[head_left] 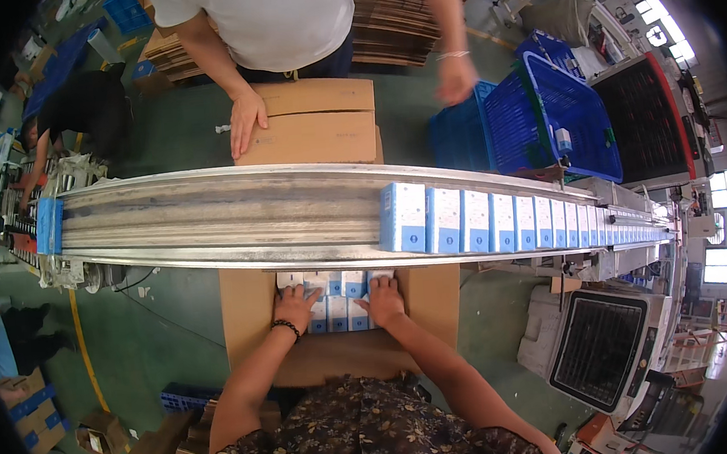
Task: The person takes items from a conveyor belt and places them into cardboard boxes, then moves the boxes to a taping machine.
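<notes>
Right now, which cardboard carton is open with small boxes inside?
The open brown cardboard carton under both hands, left and right; the far carton across the conveyor is closed.

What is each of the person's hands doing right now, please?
Left hand: open, flat on the small boxes.
Right hand: open, pressing the same boxes.

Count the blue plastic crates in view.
3 that I can tell: two nested blue crates right of the co-worker beyond the conveyor, one blue crate top left. Others may be hidden.
</notes>
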Demonstrator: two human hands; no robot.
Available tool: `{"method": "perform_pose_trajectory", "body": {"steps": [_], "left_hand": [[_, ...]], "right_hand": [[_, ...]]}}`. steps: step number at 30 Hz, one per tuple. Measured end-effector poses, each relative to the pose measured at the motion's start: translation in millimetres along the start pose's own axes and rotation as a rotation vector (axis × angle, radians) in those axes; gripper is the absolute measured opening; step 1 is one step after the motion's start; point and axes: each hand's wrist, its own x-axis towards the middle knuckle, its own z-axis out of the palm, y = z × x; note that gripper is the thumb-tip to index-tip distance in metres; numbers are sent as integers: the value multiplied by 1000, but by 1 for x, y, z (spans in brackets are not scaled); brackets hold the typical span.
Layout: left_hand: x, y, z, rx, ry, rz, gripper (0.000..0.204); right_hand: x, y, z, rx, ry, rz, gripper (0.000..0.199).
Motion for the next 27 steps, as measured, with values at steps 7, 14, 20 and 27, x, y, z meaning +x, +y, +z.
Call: {"method": "perform_pose_trajectory", "body": {"steps": [7, 14, 20, 27], "left_hand": [[43, 0, 6, -112, -30, 36, 55], [94, -12, 17, -88, -43, -13, 58], [140, -25, 62, -159, 6, -74, 97], [58, 23, 22, -21, -127, 330, 55]], "right_hand": [[94, 12, 50, 192, -9, 57, 68], [76, 32, 39, -3, -310, -206, 50], [-69, 40, -35, 503, -321, -635, 31], [-136, 122, -202, 582, 784, 10, 25]]}}
